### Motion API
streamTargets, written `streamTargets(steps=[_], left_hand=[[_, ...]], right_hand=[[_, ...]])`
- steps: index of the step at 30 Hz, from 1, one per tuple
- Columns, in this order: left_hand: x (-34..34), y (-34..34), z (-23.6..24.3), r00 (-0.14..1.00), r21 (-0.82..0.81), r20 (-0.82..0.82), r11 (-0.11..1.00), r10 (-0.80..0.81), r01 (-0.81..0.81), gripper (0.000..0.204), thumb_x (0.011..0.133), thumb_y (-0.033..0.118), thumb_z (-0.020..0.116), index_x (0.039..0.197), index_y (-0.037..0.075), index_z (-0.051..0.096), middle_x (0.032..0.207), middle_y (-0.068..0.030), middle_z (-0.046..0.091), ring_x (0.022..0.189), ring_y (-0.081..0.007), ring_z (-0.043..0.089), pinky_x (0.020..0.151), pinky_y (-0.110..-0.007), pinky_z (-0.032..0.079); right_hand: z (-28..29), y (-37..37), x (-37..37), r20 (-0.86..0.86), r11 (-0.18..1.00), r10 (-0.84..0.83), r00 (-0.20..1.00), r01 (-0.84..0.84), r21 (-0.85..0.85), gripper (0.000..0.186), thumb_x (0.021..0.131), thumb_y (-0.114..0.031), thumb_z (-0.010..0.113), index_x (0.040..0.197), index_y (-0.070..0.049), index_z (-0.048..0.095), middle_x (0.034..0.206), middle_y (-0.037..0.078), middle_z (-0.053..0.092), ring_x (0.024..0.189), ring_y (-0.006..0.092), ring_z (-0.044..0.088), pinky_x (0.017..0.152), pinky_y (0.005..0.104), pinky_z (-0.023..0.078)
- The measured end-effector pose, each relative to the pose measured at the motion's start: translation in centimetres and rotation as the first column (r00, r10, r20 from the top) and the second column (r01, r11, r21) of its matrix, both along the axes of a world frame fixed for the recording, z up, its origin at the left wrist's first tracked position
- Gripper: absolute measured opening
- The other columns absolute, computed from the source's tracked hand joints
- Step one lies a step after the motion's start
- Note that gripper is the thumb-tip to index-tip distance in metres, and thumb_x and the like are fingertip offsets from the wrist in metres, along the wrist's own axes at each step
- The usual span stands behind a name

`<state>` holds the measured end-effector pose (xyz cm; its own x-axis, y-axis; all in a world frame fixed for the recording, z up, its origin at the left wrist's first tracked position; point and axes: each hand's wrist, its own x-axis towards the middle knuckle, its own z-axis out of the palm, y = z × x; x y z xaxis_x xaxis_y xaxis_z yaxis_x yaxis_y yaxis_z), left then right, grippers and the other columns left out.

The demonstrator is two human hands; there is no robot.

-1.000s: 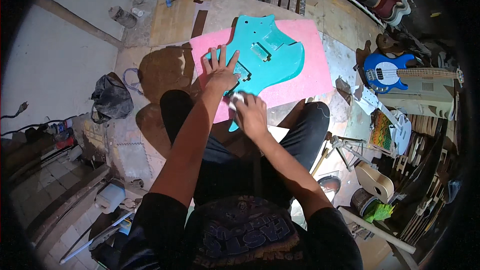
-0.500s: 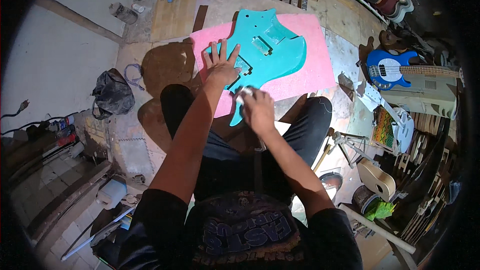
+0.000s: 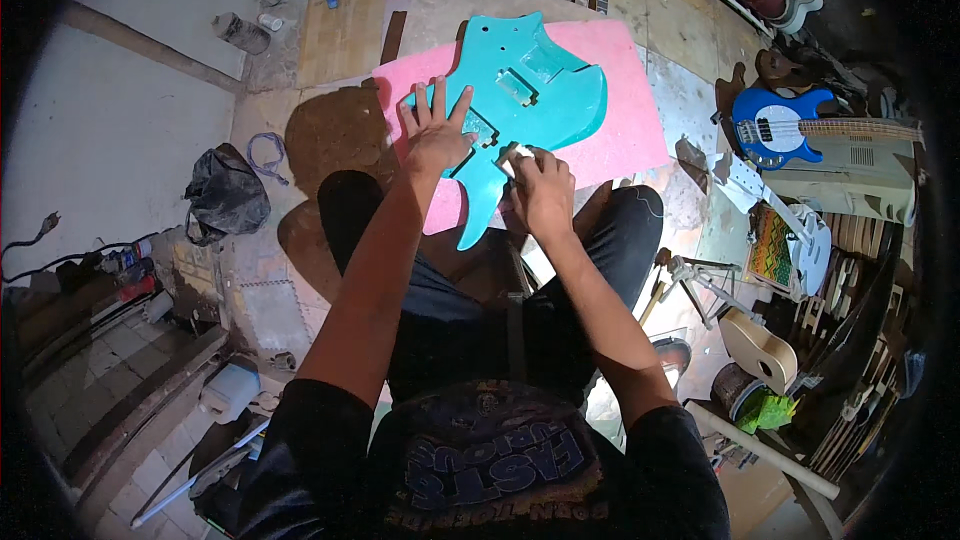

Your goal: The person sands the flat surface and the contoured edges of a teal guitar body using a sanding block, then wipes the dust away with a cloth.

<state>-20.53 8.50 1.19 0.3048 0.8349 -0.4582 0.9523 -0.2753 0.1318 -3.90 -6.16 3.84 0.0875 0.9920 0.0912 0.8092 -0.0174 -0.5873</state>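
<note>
Right hand has slid from the lower horn edge up toward the body's middle since a second ago; left hand has stayed put. Near me: right hand clenched on a small pale pad, pressed to the near edge of the turquoise guitar body. Left hand flat, fingers spread, holding nothing, bearing down on the body's left side. Body lies face-down on a pink mat, its lower horn hanging over the mat's near edge toward my knees. Far right of the floor: a blue bass.
</note>
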Motion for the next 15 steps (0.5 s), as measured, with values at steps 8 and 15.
streamTargets(steps=[8,15], left_hand=[[-0.6,-0.3,-0.5,1.0,0.042,0.03,0.999,0.002,-0.004,0.087,0.097,0.055,0.06,0.167,0.039,0.01,0.175,-0.0127,-0.009,0.159,-0.0447,-0.009,0.122,-0.069,0.0],[-0.4,-0.1,-0.9,0.999,0.048,0.032,0.999,0.003,-0.005,0.087,0.097,0.055,0.061,0.167,0.039,0.012,0.175,-0.0125,-0.008,0.159,-0.0448,-0.009,0.123,-0.069,-0.001]], right_hand=[[0.6,-7.0,-4.7,0.106,0.945,0.328,0.939,-0.326,-0.033,0.044,0.077,-0.004,0.069,0.12,-0.015,0.069,0.129,0.019,0.057,0.111,0.039,0.058,0.088,0.0463,0.05],[1.8,2.7,2.0,0.066,0.992,-0.123,0.99,0.125,-0.018,0.046,0.078,-0.009,0.073,0.124,-0.014,0.065,0.126,0.019,0.061,0.11,0.0428,0.056,0.092,0.0529,0.046]])
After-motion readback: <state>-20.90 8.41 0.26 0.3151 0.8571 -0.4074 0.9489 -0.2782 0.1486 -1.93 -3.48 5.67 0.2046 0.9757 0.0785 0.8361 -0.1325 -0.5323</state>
